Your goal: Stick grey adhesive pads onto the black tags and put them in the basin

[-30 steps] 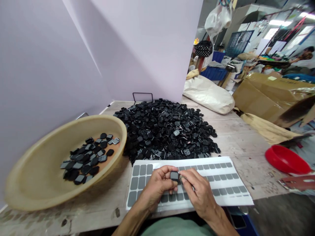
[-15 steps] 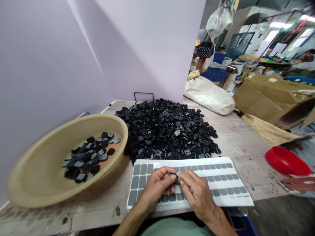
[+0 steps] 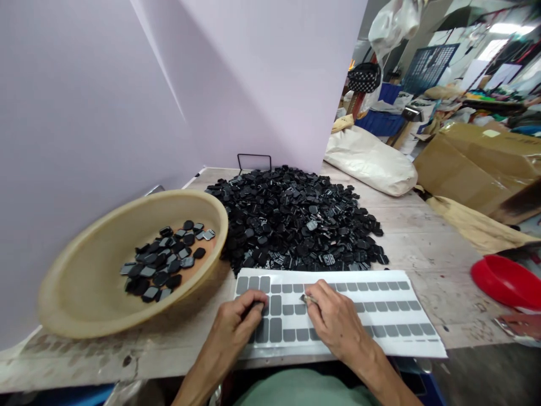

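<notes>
Over the left part of a white sheet (image 3: pixel 296 352) with rows of grey stickers, my left hand (image 3: pixel 237 326) is closed on a small dark piece, mostly hidden by the fingers. My right hand (image 3: pixel 336 322) pinches a small pointed tool (image 3: pixel 309 299) above the middle of the sheet. A gap separates the two hands. Behind the sheet lies a large heap of black plastic pieces (image 3: pixel 291 217). To the left, a beige basin (image 3: pixel 84 254) holds several black and grey pieces (image 3: pixel 163 262).
A red bowl (image 3: pixel 505 280) sits at the right edge of the table. A white sack (image 3: pixel 372 160) and a cardboard box (image 3: pixel 473 169) lie at the back right. A black wire stand (image 3: pixel 254 155) is behind the heap.
My hands were together around a small dark piece and have now come apart. My left hand has moved left. The whole view has shifted slightly, so the basin and heap appear further right.
</notes>
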`<state>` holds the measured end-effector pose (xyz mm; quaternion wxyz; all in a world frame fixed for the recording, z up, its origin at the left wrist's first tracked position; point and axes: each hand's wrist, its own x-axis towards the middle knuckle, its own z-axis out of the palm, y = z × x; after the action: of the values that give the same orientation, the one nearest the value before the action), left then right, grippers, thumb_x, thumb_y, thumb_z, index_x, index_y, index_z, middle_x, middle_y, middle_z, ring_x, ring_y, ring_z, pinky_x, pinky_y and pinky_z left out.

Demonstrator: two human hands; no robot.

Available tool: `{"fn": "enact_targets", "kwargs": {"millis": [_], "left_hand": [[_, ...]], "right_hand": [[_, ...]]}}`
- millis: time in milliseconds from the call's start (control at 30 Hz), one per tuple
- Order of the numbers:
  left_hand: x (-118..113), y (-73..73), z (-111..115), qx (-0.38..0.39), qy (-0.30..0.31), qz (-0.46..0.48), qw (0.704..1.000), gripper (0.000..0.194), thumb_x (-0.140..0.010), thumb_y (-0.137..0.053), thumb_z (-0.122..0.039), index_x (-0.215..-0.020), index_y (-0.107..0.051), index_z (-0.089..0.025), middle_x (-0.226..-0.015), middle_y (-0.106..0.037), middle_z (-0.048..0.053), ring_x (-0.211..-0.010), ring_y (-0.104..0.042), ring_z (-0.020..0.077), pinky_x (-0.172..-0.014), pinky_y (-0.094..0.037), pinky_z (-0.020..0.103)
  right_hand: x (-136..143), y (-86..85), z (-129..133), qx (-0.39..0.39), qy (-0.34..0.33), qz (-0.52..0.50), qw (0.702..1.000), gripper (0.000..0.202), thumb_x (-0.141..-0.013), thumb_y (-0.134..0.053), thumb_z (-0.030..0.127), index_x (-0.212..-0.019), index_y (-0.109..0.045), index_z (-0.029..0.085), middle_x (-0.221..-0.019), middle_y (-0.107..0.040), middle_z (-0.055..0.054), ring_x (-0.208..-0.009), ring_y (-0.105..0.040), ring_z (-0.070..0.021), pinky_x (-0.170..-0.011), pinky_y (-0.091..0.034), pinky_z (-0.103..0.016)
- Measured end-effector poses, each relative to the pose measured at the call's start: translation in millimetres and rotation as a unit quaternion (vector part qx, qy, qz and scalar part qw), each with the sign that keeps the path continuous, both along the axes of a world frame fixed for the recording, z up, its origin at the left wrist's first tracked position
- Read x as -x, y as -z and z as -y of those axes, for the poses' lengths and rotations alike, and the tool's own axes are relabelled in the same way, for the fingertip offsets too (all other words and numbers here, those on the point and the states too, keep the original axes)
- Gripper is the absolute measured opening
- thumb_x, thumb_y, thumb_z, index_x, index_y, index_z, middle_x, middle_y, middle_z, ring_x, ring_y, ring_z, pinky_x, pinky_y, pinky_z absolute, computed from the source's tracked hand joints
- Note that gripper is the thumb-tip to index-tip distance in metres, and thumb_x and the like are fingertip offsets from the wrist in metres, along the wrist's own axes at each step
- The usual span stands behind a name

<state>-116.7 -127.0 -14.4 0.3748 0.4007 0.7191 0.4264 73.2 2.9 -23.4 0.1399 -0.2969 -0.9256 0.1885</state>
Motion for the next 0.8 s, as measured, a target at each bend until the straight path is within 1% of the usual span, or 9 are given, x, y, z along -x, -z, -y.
{"fn": "enact_targets", "kwargs": {"millis": [100,167,233,333,533,600,633,733,800], "left_hand": [[-11,3.7,8,-0.003,0.058,-0.015,0.998,0.021,-0.086,-0.049,-0.029,-0.091,-0.069,-0.022,-0.072,-0.062,0.0,-0.064,-0.05,0.0146,-0.061,-0.037,0.021],[-15,4.2,10,-0.022,0.082,-0.028,0.996,0.02,-0.084,-0.051,-0.025,-0.09,-0.07,-0.023,-0.076,-0.065,0.002,-0.071,-0.055,0.0166,-0.068,-0.041,0.022],[-16,4.2,9,-0.036,0.102,-0.038,0.993,0.02,-0.082,-0.051,-0.022,-0.089,-0.07,-0.025,-0.078,-0.066,0.003,-0.075,-0.057,0.0181,-0.074,-0.042,0.023],[-14,4.4,8,-0.034,0.13,-0.048,0.99,0.023,-0.083,-0.048,-0.02,-0.09,-0.069,-0.025,-0.079,-0.066,0.003,-0.078,-0.058,0.0187,-0.076,-0.043,0.023],[-10,5.8,5,-0.022,0.172,-0.075,0.982,0.026,-0.081,-0.045,-0.014,-0.09,-0.067,-0.023,-0.083,-0.066,0.002,-0.08,-0.059,0.0172,-0.077,-0.042,0.022],[-11,5.4,4,-0.014,0.184,-0.091,0.979,0.027,-0.08,-0.044,-0.011,-0.091,-0.066,-0.022,-0.084,-0.066,0.001,-0.08,-0.059,0.0162,-0.076,-0.042,0.022],[-12,4.9,4,-0.008,0.189,-0.1,0.977,0.027,-0.08,-0.043,-0.01,-0.091,-0.065,-0.021,-0.085,-0.067,0.001,-0.08,-0.059,0.0156,-0.076,-0.042,0.021],[-12,1.4,6,0.004,0.201,-0.127,0.971,0.025,-0.083,-0.042,-0.009,-0.089,-0.063,-0.021,-0.084,-0.066,-0.001,-0.078,-0.06,0.0134,-0.071,-0.042,0.019],[-5,-4.7,10,-0.032,0.186,-0.172,0.967,0.024,-0.085,-0.043,-0.01,-0.093,-0.062,-0.022,-0.085,-0.067,-0.001,-0.079,-0.061,0.0126,-0.07,-0.043,0.018]], "right_hand": [[18,-0.2,10,-0.057,-0.021,0.051,0.997,0.013,-0.085,-0.043,0.009,-0.083,-0.051,0.02,-0.082,-0.056,-0.002,-0.066,-0.053,-0.0157,-0.056,-0.036,-0.027],[28,1.4,15,-0.093,-0.026,0.068,0.993,0.012,-0.083,-0.045,0.009,-0.082,-0.05,0.02,-0.082,-0.056,-0.003,-0.068,-0.053,-0.0171,-0.055,-0.034,-0.028],[35,3.6,19,-0.11,-0.022,0.071,0.991,0.012,-0.082,-0.046,0.009,-0.082,-0.049,0.021,-0.082,-0.056,-0.003,-0.071,-0.054,-0.0187,-0.056,-0.035,-0.029],[39,6.1,23,-0.113,-0.011,0.071,0.991,0.012,-0.082,-0.048,0.01,-0.083,-0.048,0.022,-0.082,-0.057,-0.003,-0.071,-0.054,-0.0192,-0.057,-0.036,-0.03],[44,7.6,26,-0.086,-0.007,0.076,0.993,0.007,-0.084,-0.047,0.014,-0.085,-0.049,0.021,-0.084,-0.058,-0.003,-0.073,-0.056,-0.0197,-0.057,-0.035,-0.029],[47,6.9,24,-0.063,-0.002,0.067,0.996,0.006,-0.084,-0.046,0.016,-0.084,-0.05,0.021,-0.084,-0.058,-0.003,-0.072,-0.055,-0.0192,-0.057,-0.034,-0.029],[48,5.8,22,-0.036,-0.003,0.051,0.998,0.006,-0.084,-0.046,0.016,-0.083,-0.05,0.021,-0.083,-0.058,-0.003,-0.071,-0.055,-0.0182,-0.058,-0.034,-0.028],[47,-1.7,13,0.096,-0.029,-0.042,0.994,0.008,-0.084,-0.047,0.016,-0.078,-0.048,0.02,-0.078,-0.056,0.001,-0.068,-0.052,-0.0137,-0.061,-0.034,-0.026],[43,-7.9,6,0.182,-0.042,-0.108,0.977,0.011,-0.085,-0.047,0.017,-0.075,-0.047,0.02,-0.074,-0.053,0.003,-0.066,-0.048,-0.0118,-0.061,-0.034,-0.024]]}}
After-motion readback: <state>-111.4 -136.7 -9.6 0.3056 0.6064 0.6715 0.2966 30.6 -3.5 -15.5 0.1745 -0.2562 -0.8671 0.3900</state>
